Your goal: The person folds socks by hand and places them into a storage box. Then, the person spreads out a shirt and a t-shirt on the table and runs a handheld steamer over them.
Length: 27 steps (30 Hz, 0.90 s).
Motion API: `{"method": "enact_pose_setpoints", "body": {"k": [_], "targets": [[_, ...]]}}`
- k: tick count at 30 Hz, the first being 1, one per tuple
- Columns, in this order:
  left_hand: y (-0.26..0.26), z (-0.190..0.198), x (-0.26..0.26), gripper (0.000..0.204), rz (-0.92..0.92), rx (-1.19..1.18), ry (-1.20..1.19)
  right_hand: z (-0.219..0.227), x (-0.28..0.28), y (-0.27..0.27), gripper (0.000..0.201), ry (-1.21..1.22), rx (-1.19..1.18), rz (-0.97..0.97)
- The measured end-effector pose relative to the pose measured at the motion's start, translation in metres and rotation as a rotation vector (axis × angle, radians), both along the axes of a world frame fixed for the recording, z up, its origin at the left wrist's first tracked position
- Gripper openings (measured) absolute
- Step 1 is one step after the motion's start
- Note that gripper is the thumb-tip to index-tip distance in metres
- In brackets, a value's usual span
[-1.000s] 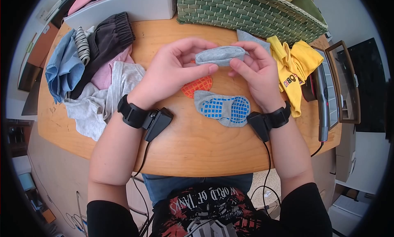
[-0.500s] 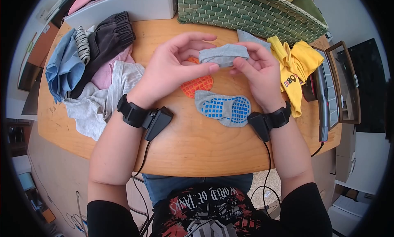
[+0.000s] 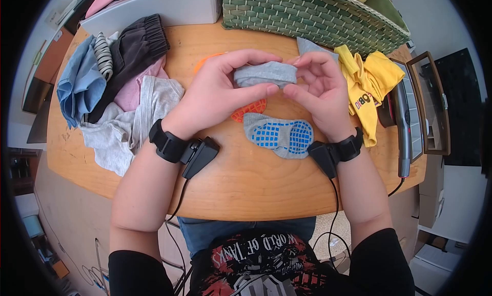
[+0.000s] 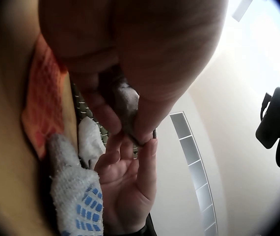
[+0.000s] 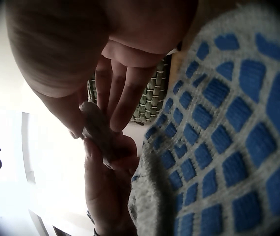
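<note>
A folded grey bundle (image 3: 265, 74) is held above the desk (image 3: 246, 188), its long axis running left to right across the person's front, one end toward each palm; the left hand (image 3: 212, 88) grips it between thumb and curled fingers, the right hand (image 3: 328, 91) pinches its right end; compared with half a second ago, it has shifted toward the left hand, whose fingers now close round it, and the orange-patterned sock (image 3: 251, 110) is more covered; the blue-patterned sock (image 3: 282, 135) lies unmoved below; the head view shows the bundle's broad side, while the right wrist view shows it narrow, beyond the blue-patterned sock looming close.
</note>
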<state>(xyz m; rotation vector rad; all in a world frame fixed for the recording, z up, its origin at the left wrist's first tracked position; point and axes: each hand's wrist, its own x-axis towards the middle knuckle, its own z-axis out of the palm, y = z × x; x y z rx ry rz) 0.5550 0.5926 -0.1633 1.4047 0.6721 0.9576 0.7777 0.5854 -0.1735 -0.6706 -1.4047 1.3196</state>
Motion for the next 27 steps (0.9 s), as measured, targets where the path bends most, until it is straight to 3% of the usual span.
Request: {"method": "enact_pose_setpoints", "body": {"k": [7, 12, 19, 27], "targets": [[0.004, -0.010, -0.001, 0.036, 0.064, 0.136, 0.002, -0.009, 0.008, 0.009, 0.031, -0.074, 0.210, 0.009], [-0.001, -0.002, 0.000, 0.035, 0.062, 0.200, 0.063, -0.003, 0.004, 0.003, 0.032, -0.049, 0.117, 0.018], [-0.002, 0.003, -0.003, 0.033, 0.010, 0.076, 0.114, -0.007, 0.007, 0.003, 0.022, -0.025, -0.007, 0.047], [-0.005, 0.007, -0.002, 0.030, -0.035, 0.001, 0.060, -0.001, 0.003, -0.001, 0.011, -0.118, 0.008, 0.024]]}}
